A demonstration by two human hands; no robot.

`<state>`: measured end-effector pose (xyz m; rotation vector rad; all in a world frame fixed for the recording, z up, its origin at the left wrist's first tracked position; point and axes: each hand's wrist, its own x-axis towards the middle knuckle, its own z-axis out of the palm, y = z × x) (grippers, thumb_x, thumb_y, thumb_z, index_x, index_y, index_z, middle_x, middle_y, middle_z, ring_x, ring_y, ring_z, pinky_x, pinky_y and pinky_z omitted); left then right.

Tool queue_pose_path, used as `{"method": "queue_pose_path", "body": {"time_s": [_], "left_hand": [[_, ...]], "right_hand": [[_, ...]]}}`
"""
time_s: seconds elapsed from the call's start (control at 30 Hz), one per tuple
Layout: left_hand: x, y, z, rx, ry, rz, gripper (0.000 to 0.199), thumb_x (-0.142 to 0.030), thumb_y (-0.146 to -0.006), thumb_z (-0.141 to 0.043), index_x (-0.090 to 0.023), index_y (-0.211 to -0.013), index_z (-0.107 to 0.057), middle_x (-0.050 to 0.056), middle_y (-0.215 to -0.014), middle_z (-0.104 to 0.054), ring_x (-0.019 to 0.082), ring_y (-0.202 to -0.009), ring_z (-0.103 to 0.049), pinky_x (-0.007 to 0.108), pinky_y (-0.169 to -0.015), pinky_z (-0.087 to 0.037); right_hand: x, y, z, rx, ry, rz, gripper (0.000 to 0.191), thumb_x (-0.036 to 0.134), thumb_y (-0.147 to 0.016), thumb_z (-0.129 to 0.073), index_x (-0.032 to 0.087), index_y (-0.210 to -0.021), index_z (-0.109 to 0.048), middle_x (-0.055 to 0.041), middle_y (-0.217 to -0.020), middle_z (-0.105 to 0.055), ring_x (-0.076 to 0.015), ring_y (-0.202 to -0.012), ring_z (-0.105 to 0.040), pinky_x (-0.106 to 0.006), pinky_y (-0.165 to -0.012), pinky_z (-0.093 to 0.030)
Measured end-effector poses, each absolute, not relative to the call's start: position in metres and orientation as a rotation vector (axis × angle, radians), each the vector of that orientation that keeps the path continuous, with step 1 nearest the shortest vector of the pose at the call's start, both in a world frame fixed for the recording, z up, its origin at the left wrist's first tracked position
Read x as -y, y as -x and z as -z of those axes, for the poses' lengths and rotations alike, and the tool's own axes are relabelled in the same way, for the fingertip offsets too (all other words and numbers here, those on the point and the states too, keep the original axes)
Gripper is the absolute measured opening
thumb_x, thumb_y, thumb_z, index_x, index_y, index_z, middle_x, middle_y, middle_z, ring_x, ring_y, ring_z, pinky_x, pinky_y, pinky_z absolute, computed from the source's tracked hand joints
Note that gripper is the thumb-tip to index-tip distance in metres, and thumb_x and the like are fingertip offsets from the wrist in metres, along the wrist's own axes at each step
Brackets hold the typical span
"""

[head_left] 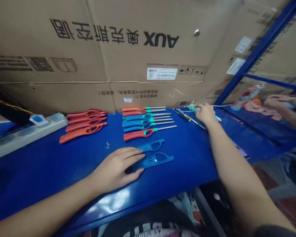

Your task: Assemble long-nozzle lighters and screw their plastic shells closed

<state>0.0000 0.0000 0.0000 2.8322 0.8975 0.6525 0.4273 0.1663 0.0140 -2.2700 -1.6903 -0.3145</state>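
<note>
My left hand (pixel 119 166) rests on the blue table with its fingers apart, their tips touching two blue plastic casing halves (pixel 160 158) that lie one behind the other. My right hand (pixel 206 113) reaches to the back right, over a small pile of green and metal parts (pixel 191 108); its fingertips are hard to make out. Left of that hand lies a black and yellow screwdriver (pixel 184 116). In the middle is a row of red and blue lighters (pixel 139 134) with metal tubes. Several red casings (pixel 82 131) without tubes are stacked farther left.
A white power strip (pixel 29 135) lies at the left edge of the blue table (pixel 88 168). A large cardboard sheet (pixel 128 65) stands behind. Beyond a blue frame (pixel 258 42) at right are another person's hands (pixel 278 102) and a bottle (pixel 248 95).
</note>
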Motion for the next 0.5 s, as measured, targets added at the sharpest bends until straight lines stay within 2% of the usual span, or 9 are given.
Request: {"method": "queue_pose_path", "body": {"time_s": [0.1,0.17,0.5], "left_hand": [[-0.003,0.0,0.004,-0.884,-2.85,-0.67,0.03,-0.034,-0.096,-0.061,-0.019,-0.12,-0.073,0.008,-0.125,-0.073,0.027,-0.114,-0.07,0.044,-0.097,-0.06],[-0.004,0.0,0.005,-0.872,-2.861,-0.678,0.03,-0.034,-0.097,-0.06,-0.019,-0.119,-0.073,0.008,-0.124,-0.074,0.026,-0.112,-0.071,0.043,-0.096,-0.061],[-0.006,0.002,0.005,-0.9,-2.859,-0.695,0.027,-0.036,-0.096,-0.06,-0.019,-0.113,-0.073,0.008,-0.118,-0.075,0.025,-0.109,-0.072,0.04,-0.091,-0.062]], "right_hand": [[-0.17,-0.424,-0.001,1.632,2.322,0.27,0.03,0.025,-0.093,-0.063,0.021,-0.122,-0.068,-0.0148,-0.141,-0.053,-0.0348,-0.128,-0.05,-0.055,-0.103,-0.046],[-0.172,-0.424,0.004,1.591,2.348,0.239,0.029,0.022,-0.088,-0.064,0.021,-0.116,-0.071,-0.0163,-0.139,-0.051,-0.0381,-0.129,-0.046,-0.057,-0.103,-0.043],[-0.179,-0.429,0.009,1.524,2.32,0.155,0.017,0.018,-0.08,-0.059,0.02,-0.094,-0.068,-0.0132,-0.123,-0.057,-0.0326,-0.114,-0.047,-0.053,-0.099,-0.04]]}}
